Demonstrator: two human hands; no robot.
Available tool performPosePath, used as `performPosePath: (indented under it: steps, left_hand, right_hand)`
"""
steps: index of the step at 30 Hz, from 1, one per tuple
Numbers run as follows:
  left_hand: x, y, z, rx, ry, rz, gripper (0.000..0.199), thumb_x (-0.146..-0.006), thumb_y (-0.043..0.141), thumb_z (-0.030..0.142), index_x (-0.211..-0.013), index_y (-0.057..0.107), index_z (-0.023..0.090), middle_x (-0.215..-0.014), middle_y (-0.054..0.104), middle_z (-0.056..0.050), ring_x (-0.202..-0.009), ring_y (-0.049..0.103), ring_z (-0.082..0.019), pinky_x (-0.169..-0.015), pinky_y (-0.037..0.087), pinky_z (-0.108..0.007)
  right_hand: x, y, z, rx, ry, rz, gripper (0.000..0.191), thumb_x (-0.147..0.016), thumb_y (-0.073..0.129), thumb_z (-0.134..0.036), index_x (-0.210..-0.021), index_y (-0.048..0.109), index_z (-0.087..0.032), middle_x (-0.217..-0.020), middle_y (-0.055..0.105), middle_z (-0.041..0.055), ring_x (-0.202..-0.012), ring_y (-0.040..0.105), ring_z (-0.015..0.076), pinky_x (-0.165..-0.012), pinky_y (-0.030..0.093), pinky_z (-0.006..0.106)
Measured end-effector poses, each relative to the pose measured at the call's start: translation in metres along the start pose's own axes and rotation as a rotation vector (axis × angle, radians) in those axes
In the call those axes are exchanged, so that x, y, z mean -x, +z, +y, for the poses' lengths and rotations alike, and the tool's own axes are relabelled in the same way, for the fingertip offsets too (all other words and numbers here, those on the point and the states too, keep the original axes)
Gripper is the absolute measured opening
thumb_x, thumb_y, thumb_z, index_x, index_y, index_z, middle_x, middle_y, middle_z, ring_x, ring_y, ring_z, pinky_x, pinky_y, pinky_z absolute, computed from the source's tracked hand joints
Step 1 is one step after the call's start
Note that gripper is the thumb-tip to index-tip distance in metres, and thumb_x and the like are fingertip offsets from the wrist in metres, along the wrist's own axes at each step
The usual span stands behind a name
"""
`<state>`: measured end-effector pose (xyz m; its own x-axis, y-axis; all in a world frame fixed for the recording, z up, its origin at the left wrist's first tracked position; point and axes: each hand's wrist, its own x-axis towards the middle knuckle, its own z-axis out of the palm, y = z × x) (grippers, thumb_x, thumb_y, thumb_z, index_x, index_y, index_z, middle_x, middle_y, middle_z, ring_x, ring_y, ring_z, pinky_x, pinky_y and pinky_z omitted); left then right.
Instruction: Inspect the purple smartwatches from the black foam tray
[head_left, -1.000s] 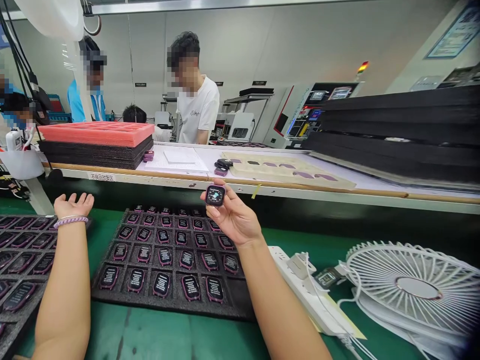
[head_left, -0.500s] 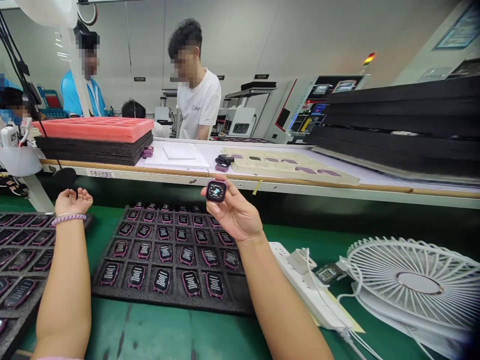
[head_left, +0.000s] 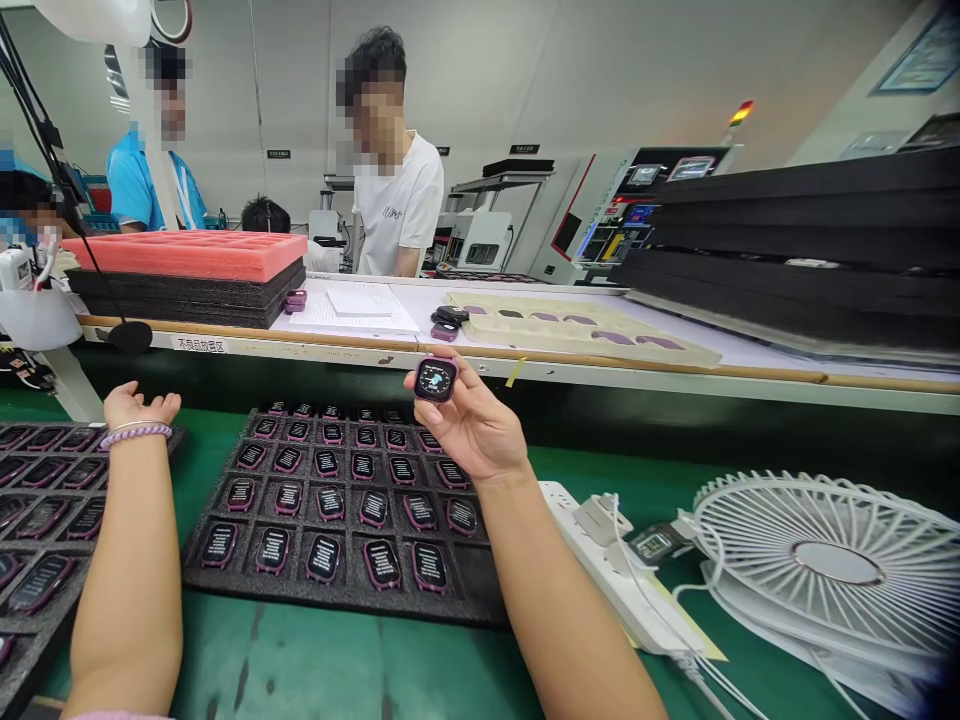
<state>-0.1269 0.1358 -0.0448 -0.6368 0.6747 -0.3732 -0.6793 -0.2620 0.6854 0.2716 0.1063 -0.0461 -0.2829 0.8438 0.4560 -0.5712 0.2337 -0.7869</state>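
Note:
My right hand (head_left: 471,425) holds a small purple smartwatch body (head_left: 436,380) with its lit screen facing me, raised over the far right edge of a black foam tray (head_left: 346,597). That tray holds several purple watch bodies with dark screens. My left hand (head_left: 139,408), with a bead bracelet at the wrist, lies palm up with loosely curled fingers and nothing in it. It rests at the far corner of a second black foam tray of watches (head_left: 45,610) on the left.
A white power strip (head_left: 637,610) with plugged chargers and a white desk fan (head_left: 832,575) lie at right on the green mat. Beyond is a raised shelf (head_left: 570,375) with pink and black foam stacks, papers, a beige tray. Other people stand behind it.
My right hand has lifted the watch slightly and tilted it. My left hand drifted a little left and its fingers curled in somewhat. The view shifted slightly.

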Motion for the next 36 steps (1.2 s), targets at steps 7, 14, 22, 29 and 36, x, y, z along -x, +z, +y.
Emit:
performPosePath:
  steps: [7, 14, 22, 29, 36]
  left_hand:
    - [0.0012, -0.0032, -0.0001, -0.002, -0.007, 0.033, 0.065, -0.095, 0.035, 0.037, -0.154, 0.019, 0.015, -0.163, 0.020, -0.014, -0.152, 0.019, -0.019, -0.124, 0.028, -0.040]
    - [-0.0010, -0.0029, -0.0022, 0.014, -0.018, 0.007, 0.060, -0.094, 0.035, 0.038, -0.150, 0.027, 0.020, -0.157, 0.030, -0.013, -0.147, 0.033, -0.014, -0.115, 0.041, -0.030]
    - [-0.0009, -0.0021, -0.0011, 0.004, -0.015, 0.008, 0.057, -0.095, 0.032, 0.038, -0.149, 0.027, 0.020, -0.152, 0.034, -0.015, -0.146, 0.035, -0.012, -0.103, 0.050, -0.026]
    - [-0.0013, -0.0022, -0.0014, 0.021, -0.020, 0.001, 0.058, -0.095, 0.035, 0.039, -0.149, 0.029, 0.020, -0.153, 0.035, -0.014, -0.143, 0.038, -0.013, -0.100, 0.051, -0.025]
    - [-0.0011, -0.0016, -0.0022, 0.044, -0.034, 0.005, 0.054, -0.096, 0.036, 0.040, -0.147, 0.034, 0.024, -0.151, 0.037, -0.012, -0.140, 0.043, -0.013, -0.087, 0.054, -0.022]
  right_hand:
    - [-0.0002, 0.0007, 0.0001, 0.042, 0.001, 0.015, 0.034, -0.084, 0.072, -0.032, -0.115, 0.061, -0.030, -0.098, 0.066, 0.0055, -0.058, 0.046, 0.0157, -0.058, 0.041, 0.032]
    - [-0.0003, 0.0013, -0.0005, 0.014, -0.004, 0.004, 0.033, -0.083, 0.074, -0.031, -0.114, 0.063, -0.030, -0.096, 0.067, 0.0048, -0.057, 0.046, 0.0150, -0.058, 0.041, 0.031]
    - [0.0002, 0.0022, -0.0007, 0.051, -0.008, 0.020, 0.032, -0.083, 0.072, -0.031, -0.114, 0.062, -0.031, -0.097, 0.066, 0.0058, -0.057, 0.046, 0.0155, -0.057, 0.041, 0.032]
    - [0.0007, 0.0026, -0.0010, 0.049, -0.008, 0.000, 0.029, -0.084, 0.072, -0.032, -0.112, 0.062, -0.031, -0.096, 0.066, 0.0054, -0.057, 0.046, 0.0150, -0.057, 0.040, 0.032]
    - [0.0015, 0.0043, -0.0015, 0.045, -0.003, 0.017, 0.034, -0.081, 0.075, -0.033, -0.112, 0.063, -0.031, -0.096, 0.067, 0.0051, -0.056, 0.045, 0.0152, -0.057, 0.040, 0.032]
